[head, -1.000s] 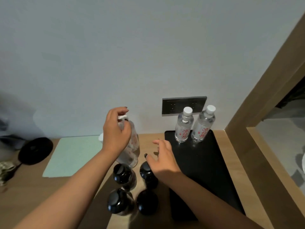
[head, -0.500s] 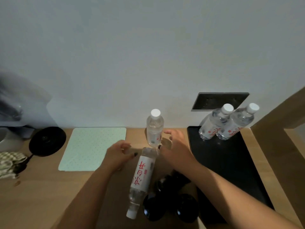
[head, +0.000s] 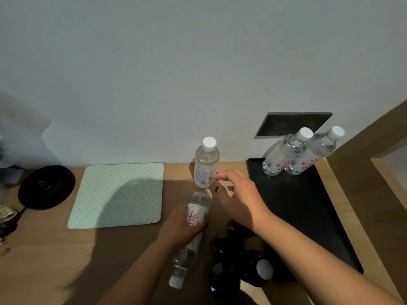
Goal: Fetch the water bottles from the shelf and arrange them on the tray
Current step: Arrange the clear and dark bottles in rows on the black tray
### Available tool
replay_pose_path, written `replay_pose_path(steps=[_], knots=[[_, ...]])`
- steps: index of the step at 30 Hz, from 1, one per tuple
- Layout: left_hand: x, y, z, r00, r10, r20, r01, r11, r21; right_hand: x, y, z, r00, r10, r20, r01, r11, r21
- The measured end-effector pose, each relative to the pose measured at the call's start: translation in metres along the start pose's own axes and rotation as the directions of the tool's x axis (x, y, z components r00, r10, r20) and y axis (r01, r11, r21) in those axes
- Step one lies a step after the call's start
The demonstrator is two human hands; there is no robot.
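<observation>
The left hand (head: 179, 225) is gripping a tipped water bottle (head: 193, 230) around its label, cap pointing toward the person. Just beyond it, the right hand (head: 239, 198) is reaching with fingers spread, one fingertip touching an upright bottle (head: 206, 165). Right of that hand, two bottles (head: 295, 154) are standing on the black tray (head: 308, 212).

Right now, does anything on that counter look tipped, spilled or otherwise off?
One thing: the bottle the left hand grips is turned over, cap pointing toward the camera, while the counter bottle and the two on the black tray stand upright. No spill shows.
</observation>
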State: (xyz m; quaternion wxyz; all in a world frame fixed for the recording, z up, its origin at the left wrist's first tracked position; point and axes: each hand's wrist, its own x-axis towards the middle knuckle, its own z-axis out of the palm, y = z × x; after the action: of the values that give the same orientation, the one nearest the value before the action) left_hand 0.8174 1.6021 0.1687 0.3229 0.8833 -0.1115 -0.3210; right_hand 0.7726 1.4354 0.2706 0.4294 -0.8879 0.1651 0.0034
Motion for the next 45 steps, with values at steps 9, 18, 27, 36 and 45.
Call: replay_pose_path(steps=[9,18,27,36,45], knots=[[-0.027,0.014,-0.044,0.980,-0.194,0.047,0.197,0.898,-0.392,-0.027,0.012,-0.005,0.973,-0.226,0.042,0.230,0.958,-0.170],[-0.071,0.070,-0.078,0.980,-0.060,0.187,0.178,-0.136,-0.975,-0.047,-0.002,-0.004,0.936,-0.330,0.122,0.329,0.944,0.028],[-0.081,0.097,-0.073,0.996,0.073,0.043,0.047,-0.053,-0.997,-0.064,-0.040,-0.015,0.966,-0.200,-0.163,0.258,0.764,0.591],[-0.086,0.096,-0.067,0.968,0.143,0.207,0.217,-0.059,-0.974,-0.067,-0.058,-0.071,0.964,-0.205,-0.169,0.263,0.637,0.724],[-0.098,0.127,-0.055,0.971,0.167,0.169,0.080,0.442,-0.893,-0.045,-0.067,-0.059,0.939,0.168,-0.299,0.222,0.368,0.903]])
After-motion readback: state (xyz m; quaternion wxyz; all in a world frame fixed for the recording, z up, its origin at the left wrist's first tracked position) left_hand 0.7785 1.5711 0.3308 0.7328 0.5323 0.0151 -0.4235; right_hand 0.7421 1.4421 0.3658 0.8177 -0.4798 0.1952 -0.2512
